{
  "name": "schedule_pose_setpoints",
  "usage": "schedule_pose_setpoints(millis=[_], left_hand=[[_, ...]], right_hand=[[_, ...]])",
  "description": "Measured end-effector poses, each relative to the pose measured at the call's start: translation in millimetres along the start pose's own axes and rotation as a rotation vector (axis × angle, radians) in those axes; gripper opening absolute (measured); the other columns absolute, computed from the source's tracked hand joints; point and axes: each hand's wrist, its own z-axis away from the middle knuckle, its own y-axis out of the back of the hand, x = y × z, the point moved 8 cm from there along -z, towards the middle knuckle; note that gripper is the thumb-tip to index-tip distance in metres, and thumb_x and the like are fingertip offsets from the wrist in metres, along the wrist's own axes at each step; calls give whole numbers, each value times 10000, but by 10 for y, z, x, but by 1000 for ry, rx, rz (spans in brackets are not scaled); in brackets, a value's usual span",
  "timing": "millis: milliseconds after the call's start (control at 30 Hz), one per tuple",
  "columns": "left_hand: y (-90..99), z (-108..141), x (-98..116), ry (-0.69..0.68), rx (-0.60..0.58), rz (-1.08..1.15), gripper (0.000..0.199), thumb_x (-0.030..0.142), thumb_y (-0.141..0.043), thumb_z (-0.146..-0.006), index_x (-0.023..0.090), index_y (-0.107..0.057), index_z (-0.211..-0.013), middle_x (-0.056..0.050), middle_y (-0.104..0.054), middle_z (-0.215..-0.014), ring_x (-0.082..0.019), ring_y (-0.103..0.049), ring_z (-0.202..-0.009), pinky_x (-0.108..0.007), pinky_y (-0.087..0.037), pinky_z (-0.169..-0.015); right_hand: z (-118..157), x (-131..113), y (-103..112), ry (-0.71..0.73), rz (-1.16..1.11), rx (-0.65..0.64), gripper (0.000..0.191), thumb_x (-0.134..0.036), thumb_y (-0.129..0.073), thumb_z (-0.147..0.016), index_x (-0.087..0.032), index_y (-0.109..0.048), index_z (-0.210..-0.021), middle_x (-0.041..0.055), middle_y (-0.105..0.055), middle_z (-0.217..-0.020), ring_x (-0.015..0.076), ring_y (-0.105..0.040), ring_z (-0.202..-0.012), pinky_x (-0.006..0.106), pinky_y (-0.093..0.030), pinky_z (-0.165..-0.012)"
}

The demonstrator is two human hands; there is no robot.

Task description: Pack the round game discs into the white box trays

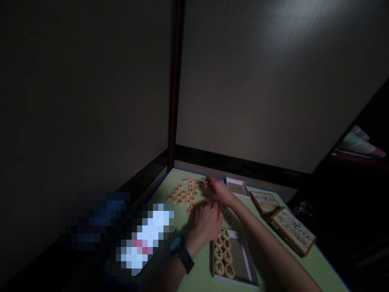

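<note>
Round wooden Chinese chess pieces (184,192), most with red characters, lie loosely spread on the pale green table. At their right edge is my right hand (218,190), its fingers curled down among the pieces; whatever they hold is hidden. Nearer to me, my left hand (206,221), with a dark watch (179,247) on the wrist, bends over the front pieces. Its fingers are closed, and their tips are out of sight. Just below it, an open box tray (247,259) holds two columns of pieces with black characters on its left side.
Another shallow white-rimmed box tray (237,187) sits at the back edge. Two printed box lids (293,231) (265,201) lie at the right. A bright pixelated phone-like shape (147,239) is at the left. Walls (243,101) stand close behind the table (326,267).
</note>
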Motion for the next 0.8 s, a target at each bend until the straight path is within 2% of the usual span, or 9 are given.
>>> schedule_pose_setpoints(millis=[100, 200, 300, 400, 533, 667, 733, 800], left_hand=[[-9, -96, -154, 147, 53, 272, 308, 216, -330, -978, 172, -625, -1052, -116, -706, -1044, -229, -654, -979, -332, -464, -842], [-110, -211, -247, 164, 89, 670, 294, 246, -321, -989, 184, -604, -1034, -59, -702, -928, -171, -642, -830, -278, -470, -738], [-262, -270, -212, 83, -23, 1054, 270, 376, -428, -964, 173, -602, -923, -24, -649, -814, -134, -584, -702, -240, -450, -636], [-333, -236, -124, 11, -153, 1296, 391, 538, -645, -819, 148, -613, -828, -14, -613, -773, -118, -548, -682, -240, -436, -645], [-347, -176, -67, 10, -218, 1432, 489, 581, -787, -663, 128, -649, -785, -22, -619, -758, -119, -553, -703, -253, -437, -686], [-302, -156, -56, 9, -217, 1465, 457, 526, -816, -657, 126, -697, -844, -59, -666, -854, -148, -591, -796, -280, -463, -760], [-260, -155, -77, 4, -190, 1435, 442, 499, -800, -692, 124, -718, -913, -85, -686, -924, -163, -602, -838, -288, -470, -781], [-224, -160, -114, 5, -152, 1402, 437, 480, -790, -710, 124, -726, -956, -96, -696, -953, -165, -606, -843, -288, -475, -781]], right_hand=[[373, 132, 166, 46, -163, 136, 284, -156, -511, -901, -123, -536, -1183, 122, -665, -1008, 198, -630, -889, 281, -465, -770], [791, 160, 237, 119, -272, 222, 242, -205, -489, -927, -170, -536, -1162, 92, -660, -989, 195, -628, -885, 299, -486, -786], [1113, 69, 264, 173, -294, 267, 207, -229, -459, -956, -193, -541, -1143, 94, -657, -1018, 192, -632, -904, 303, -503, -808], [1271, -38, 252, 186, -263, 274, 223, -229, -446, -969, -204, -543, -1169, 113, -662, -1078, 204, -636, -946, 326, -516, -849], [1344, -69, 250, 179, -245, 335, 286, -251, -442, -982, -194, -539, -1245, 141, -675, -1114, 239, -637, -1000, 395, -519, -904], [1409, -6, 331, 178, -288, 362, 246, -260, -478, -975, -208, -593, -1186, 129, -681, -1095, 240, -633, -1008, 386, -512, -904], [1442, 41, 377, 158, -283, 302, 201, -262, -513, -960, -202, -629, -1113, 117, -677, -1053, 229, -631, -972, 355, -507, -876], [1470, 79, 386, 133, -239, 189, 160, -251, -582, -916, -192, -662, -1041, 105, -663, -1026, 222, -630, -945, 325, -494, -848]])
